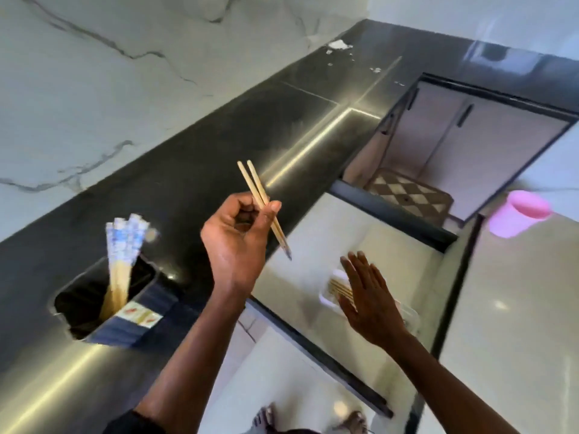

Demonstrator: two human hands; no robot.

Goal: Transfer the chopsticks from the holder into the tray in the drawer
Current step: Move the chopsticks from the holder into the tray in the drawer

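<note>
My left hand [236,242] pinches a pair of plain wooden chopsticks [254,187] above the counter's front edge, tips slanting down toward the open drawer [316,242]. A dark rectangular holder [125,317] at the lower left still holds several chopsticks [120,264] with blue-and-white patterned tops. Inside the drawer lies a clear tray [410,317] with several wooden chopsticks [338,288] in it. My right hand [369,302] hovers flat over that tray, fingers straight, hiding most of it.
The black countertop [219,145] runs diagonally below a white marble wall [94,89]. White crumbs [340,45] lie at its far end. A pink cup [518,213] stands on the pale surface at right. Cabinet doors [454,130] and a checkered mat [407,195] sit beyond the drawer.
</note>
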